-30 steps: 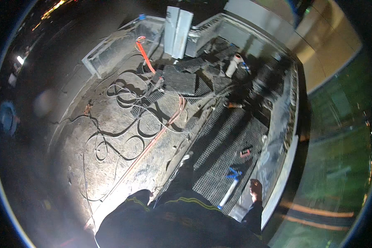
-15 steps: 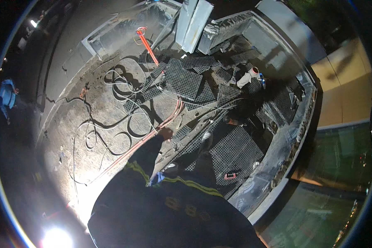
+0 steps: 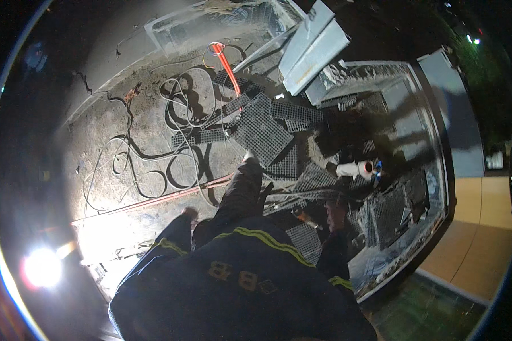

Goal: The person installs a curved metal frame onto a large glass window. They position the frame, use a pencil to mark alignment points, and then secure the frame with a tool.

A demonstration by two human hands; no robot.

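My left hand hangs low at the left of my dark jacket, near thin reddish hoses on the ground. Its fingers are too blurred to read. On the other side, in shadow, my right hand hangs with loose fingers and no visible object in it. Close by it lies an orange-and-black tool, apart from the hand as far as I can see. One leg reaches forward, its light shoe tip by the edge of a dark grid panel.
Grey cables lie looped on the dusty ground. An orange tube leans near upright metal panels. Right of the grids is a white, red-ended cylinder. A low metal-edged wall curves around; a bright lamp glares left.
My view has turned, and the surroundings have shifted. My left hand has drawn back from the hoses. My right hand has come into sight, and a leg has stepped forward.
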